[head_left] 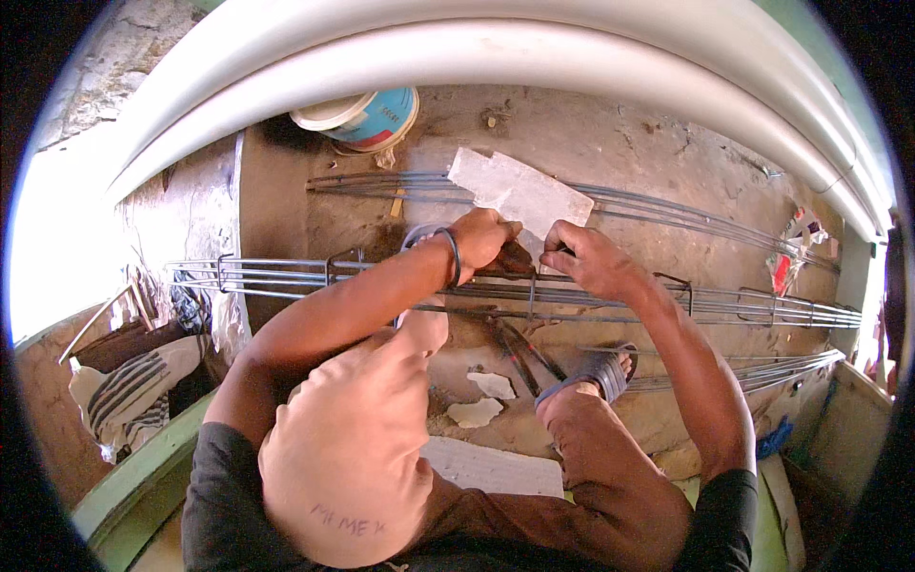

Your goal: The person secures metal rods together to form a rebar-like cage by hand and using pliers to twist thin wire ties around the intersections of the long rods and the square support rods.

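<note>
A cage of long thin steel bars (610,297) runs across in front of me, with square stirrups (675,282) around it. Over its middle, my left hand (479,246) and my right hand (589,259) face each other, a small gap apart. Both are closed in a pinch; whatever is between the fingers is too small to make out. A dark brown shape (515,255) shows between them, its kind unclear. Just beyond my fingertips, a broken pale board (524,195) lies over another bundle of bars (658,205). Under the cage is a dark tool with two long handles (522,355).
Large white pipes (477,57) curve across the far side. A blue and white bucket (381,116) lies tipped at the far left. More bars (762,372) stretch right, near my sandalled foot (605,374). Striped cloth (143,391) lies left; pale flakes (475,413) dot the floor.
</note>
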`<state>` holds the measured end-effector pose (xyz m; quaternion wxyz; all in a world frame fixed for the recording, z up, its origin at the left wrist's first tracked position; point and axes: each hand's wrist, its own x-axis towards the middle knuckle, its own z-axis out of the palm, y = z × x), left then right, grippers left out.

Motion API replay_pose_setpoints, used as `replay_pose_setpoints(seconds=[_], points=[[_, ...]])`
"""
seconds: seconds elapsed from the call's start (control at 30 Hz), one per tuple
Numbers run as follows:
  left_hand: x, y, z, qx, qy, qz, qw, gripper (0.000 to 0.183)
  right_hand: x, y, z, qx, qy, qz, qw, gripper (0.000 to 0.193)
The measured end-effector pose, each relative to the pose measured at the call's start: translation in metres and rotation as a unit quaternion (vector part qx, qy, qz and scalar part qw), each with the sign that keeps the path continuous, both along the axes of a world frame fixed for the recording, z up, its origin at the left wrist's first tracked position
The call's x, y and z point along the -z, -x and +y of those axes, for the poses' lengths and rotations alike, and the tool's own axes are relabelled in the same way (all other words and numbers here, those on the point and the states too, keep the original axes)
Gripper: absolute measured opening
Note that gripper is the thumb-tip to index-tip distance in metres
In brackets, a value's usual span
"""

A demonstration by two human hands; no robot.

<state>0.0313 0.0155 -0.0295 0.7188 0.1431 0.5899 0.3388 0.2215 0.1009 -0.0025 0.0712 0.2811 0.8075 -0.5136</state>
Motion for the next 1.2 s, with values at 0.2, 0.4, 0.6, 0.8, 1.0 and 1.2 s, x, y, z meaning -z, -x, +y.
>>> replay_pose_setpoints(seconds=[0.2,0.4,0.6,0.8,1.0,1.2], points=[[0.020,0.012,0.014,0.123,0.002,-0.002,0.992,0.025,-0.020,0.004,-0.003,0.016,0.052,0.007,0.998,0.018],[0.027,0.024,0.011,0.190,-0.024,-0.002,0.982,0.033,-0.015,0.013,-0.011,-0.037,0.001,-0.004,0.999,0.019],[0.016,0.030,0.004,0.200,-0.039,0.012,0.979,0.037,-0.009,0.009,-0.016,0.036,0.024,0.030,0.999,0.022],[0.009,0.034,0.005,0.229,-0.027,0.058,0.971,0.034,-0.013,0.014,-0.016,-0.001,-0.035,0.012,0.999,0.021],[-0.007,0.042,-0.007,0.327,-0.481,0.249,0.775,0.038,-0.018,0.011,-0.017,0.093,0.092,-0.006,0.991,0.020],[-0.013,0.036,-0.002,0.421,-0.404,0.252,0.772,0.034,-0.024,0.014,-0.013,0.090,0.112,-0.021,0.989,0.018]])
